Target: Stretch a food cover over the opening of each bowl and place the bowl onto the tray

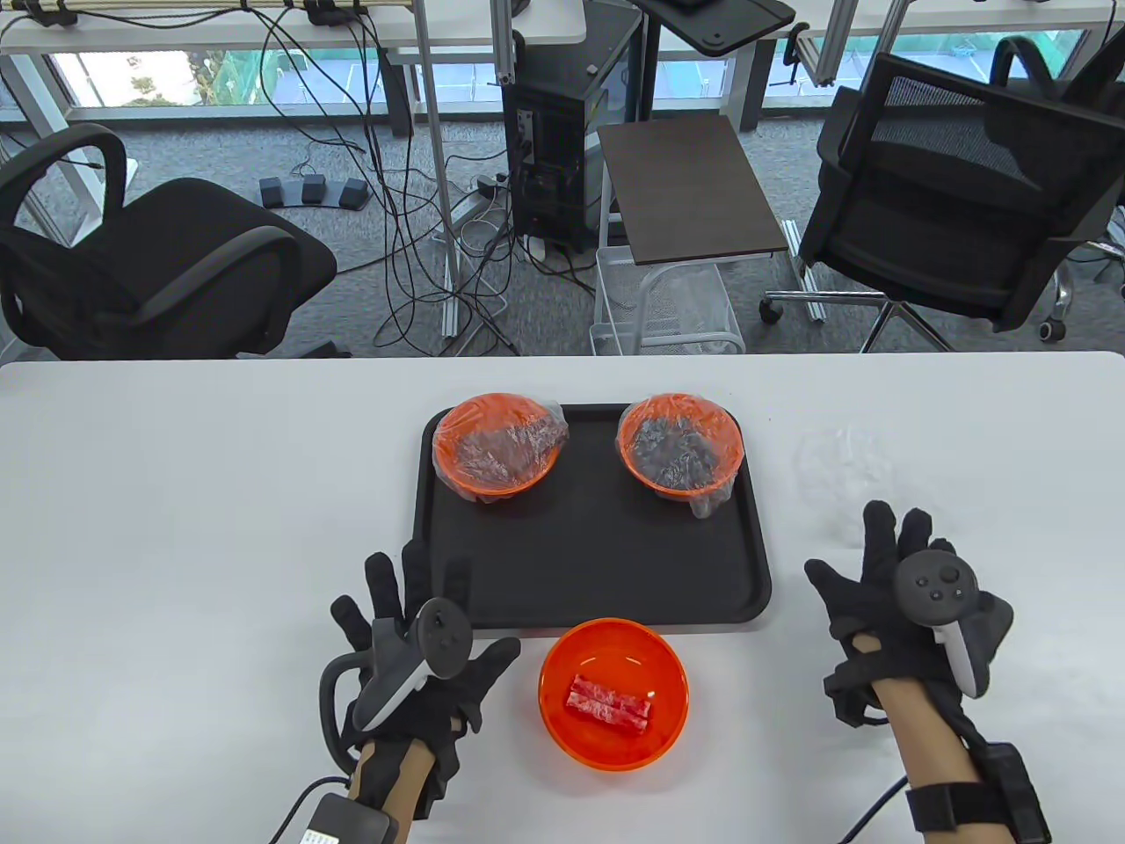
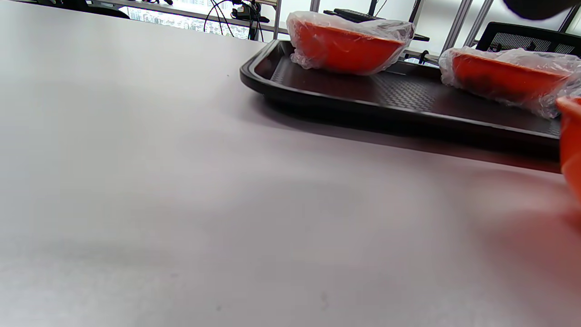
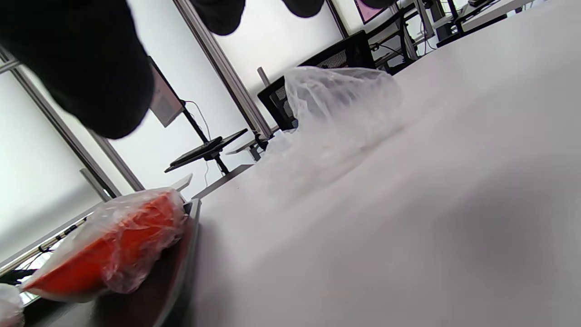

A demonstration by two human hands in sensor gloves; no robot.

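From above, two wrapped orange bowls [image 1: 499, 447] [image 1: 681, 453] sit on the black tray [image 1: 591, 576], well ahead of both hands. The uncovered bowl [image 1: 613, 693] with red rolls [image 1: 611, 702] waits on the worktop [image 1: 176, 492] between the hands, just beside the left hand [image 1: 413, 651], whose grip is wide and empty. The right hand [image 1: 896, 598], fingers spread and holding nothing, points toward the clear food cover [image 1: 839, 462] just ahead, likely the next pickup.

The left wrist view has the tray [image 2: 345, 113] ahead, the bare bowl's rim [image 2: 572, 136] at the right.

The right wrist view shows the crumpled cover [image 3: 340, 104] close ahead, a wrapped bowl [image 3: 113, 240] to the left.
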